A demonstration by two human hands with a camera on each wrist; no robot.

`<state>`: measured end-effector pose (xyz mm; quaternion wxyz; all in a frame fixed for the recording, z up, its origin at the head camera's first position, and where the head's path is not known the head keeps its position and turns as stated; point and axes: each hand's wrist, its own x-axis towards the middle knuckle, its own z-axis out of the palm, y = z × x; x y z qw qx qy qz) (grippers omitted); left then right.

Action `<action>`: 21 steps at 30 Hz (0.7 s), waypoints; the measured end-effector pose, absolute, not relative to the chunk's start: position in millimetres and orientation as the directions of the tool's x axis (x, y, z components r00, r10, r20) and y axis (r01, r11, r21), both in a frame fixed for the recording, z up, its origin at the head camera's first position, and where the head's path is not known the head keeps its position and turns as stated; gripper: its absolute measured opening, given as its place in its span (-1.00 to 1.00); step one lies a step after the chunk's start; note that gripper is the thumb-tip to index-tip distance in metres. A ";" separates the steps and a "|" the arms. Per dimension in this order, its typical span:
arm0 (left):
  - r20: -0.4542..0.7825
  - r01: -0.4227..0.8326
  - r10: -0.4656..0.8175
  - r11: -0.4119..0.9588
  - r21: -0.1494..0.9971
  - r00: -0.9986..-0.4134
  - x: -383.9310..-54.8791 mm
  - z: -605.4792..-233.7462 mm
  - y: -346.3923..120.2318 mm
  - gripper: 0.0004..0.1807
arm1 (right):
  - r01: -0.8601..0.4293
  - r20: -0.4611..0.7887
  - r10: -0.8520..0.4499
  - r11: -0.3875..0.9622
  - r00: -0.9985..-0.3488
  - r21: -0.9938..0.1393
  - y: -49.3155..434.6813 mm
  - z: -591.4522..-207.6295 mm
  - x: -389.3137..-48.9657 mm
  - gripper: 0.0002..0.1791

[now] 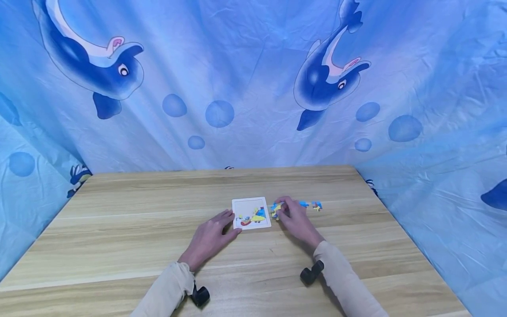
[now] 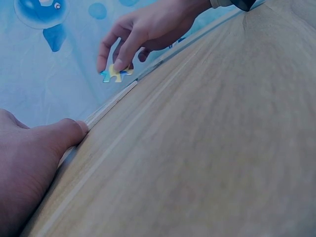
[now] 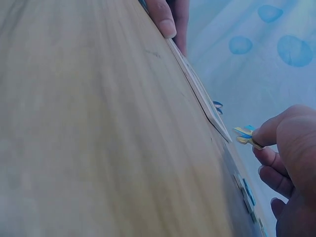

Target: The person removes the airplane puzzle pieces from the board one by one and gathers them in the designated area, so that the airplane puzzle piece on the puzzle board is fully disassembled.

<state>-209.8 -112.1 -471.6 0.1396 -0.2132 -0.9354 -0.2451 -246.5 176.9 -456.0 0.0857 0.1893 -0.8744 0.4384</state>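
Observation:
A square white puzzle board (image 1: 244, 208) lies on the table with several coloured pieces in its lower and right parts. My left hand (image 1: 210, 237) holds its near left corner, fingers along the left edge and thumb at the near edge. In the right wrist view that thumb (image 3: 168, 27) presses on the rim. Just right of the board, my right hand (image 1: 295, 222) pinches a yellow and blue jigsaw piece (image 3: 245, 136) between thumb and fingers. The left wrist view shows this piece (image 2: 116, 75) raised off the table, its knobbed edge pointing down.
Further right on the table lie loose jigsaw pieces, one blue and red (image 1: 317, 206) and one blue (image 1: 303, 204), partly behind the right hand. The wood-grain table (image 1: 119, 229) ends at a blue dolphin curtain (image 1: 253, 88). Both wrists carry small black cameras (image 1: 311, 273).

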 end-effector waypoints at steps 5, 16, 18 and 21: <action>0.357 0.462 0.330 0.793 0.398 -0.874 -209.7 -471.0 -112.2 -0.37 | -0.385 0.300 -0.242 0.546 -0.923 -0.744 184.5 -456.2 -245.5 -0.68; 0.358 0.467 0.335 0.791 0.396 -0.871 -209.7 -471.2 -112.6 -0.37 | -0.412 0.352 -0.217 0.564 -0.910 -0.716 202.3 -459.1 -242.7 -0.68; 0.357 0.465 0.334 0.791 0.397 -0.872 -209.6 -470.8 -112.5 -0.37 | -0.416 0.358 -0.217 0.562 -0.908 -0.715 205.3 -459.4 -242.2 -0.68; 0.353 0.462 0.331 0.791 0.401 -0.875 -209.4 -470.2 -112.4 -0.37 | -0.412 0.358 -0.211 0.561 -0.910 -0.718 209.6 -459.8 -241.5 -0.68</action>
